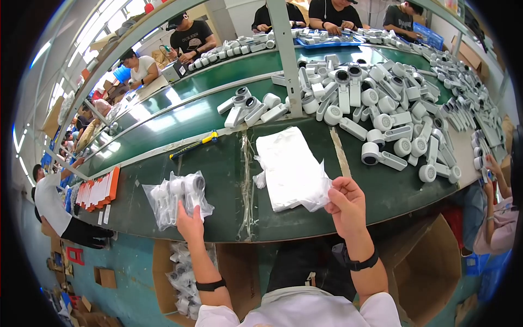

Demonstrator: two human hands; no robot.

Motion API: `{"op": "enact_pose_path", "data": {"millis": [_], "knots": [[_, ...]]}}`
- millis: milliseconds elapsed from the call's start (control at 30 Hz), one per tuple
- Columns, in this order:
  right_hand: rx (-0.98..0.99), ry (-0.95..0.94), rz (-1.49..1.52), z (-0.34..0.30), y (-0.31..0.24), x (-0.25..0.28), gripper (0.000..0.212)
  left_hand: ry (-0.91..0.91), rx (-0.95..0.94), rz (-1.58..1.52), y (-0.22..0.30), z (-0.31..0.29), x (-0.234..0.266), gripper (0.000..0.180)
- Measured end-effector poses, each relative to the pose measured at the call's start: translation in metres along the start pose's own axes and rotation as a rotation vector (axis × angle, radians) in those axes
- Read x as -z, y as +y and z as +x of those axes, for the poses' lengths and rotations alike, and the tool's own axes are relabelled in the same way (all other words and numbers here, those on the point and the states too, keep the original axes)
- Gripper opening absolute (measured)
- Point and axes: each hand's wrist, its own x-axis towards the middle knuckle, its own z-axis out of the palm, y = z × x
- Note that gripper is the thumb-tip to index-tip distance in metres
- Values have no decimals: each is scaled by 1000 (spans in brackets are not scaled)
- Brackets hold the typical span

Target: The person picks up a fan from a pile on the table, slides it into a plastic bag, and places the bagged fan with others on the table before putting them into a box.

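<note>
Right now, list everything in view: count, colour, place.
Bag of gadgets: one, clear and pale, bench's left
Plastic bags: uncountable stack, whitish, mid-bench
Loose gadgets: too many to count, pale grey, mostly right
Knife: one, yellow and black, behind bag of gadgets
Packets: several, orange and white, bench's left end
Bench: one, dark green, centre
Tray: at least one, blue, far side
Boxes: several, brown, mostly floor
Stool: at least one, red, floor left
Workers: several, mixed clothing, around bench
Wristbands: two, black, own wrists
Left hand: one, bare, at bag of gadgets
Right hand: one, bare, holding plastic bags' corner
</note>
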Motion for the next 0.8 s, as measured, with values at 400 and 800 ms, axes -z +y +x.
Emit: {"op": "enact_pose_path", "data": {"millis": [400, 800], "knots": [[224, -394, -650, -30, 31, -30, 36, -970, 232, -1608, 204, -63, 65, 42], [199, -213, -1182, 1, -37, 19, 33, -801, 790, -1824, 172, -34, 57, 13]]}}
